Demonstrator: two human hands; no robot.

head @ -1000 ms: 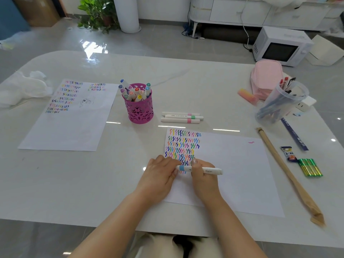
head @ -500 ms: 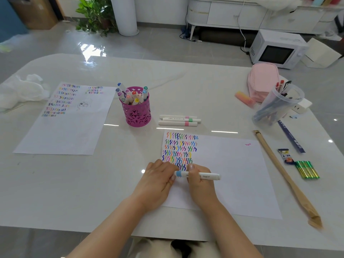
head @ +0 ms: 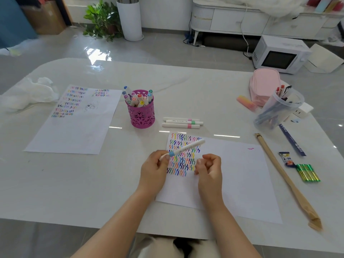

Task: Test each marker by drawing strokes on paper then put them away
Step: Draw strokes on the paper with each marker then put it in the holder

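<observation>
My left hand grips a white marker with a blue band near its left end. The marker slants up to the right over the rows of coloured strokes on the white paper. My right hand hovers beside it over the paper, fingers loosely curled and holding nothing that I can see. Three white markers lie side by side just beyond the paper. To their left, a pink openwork holder stands full of markers.
A second stroke-covered sheet lies at the left, with crumpled tissue beyond it. At the right are a clear cup of pens, a pink pencil case, a long wooden stick, a blue ruler and a green pack.
My right hand has let go of the marker and drawn back to the right. My left hand has lifted the marker and tilted it up to the right.
</observation>
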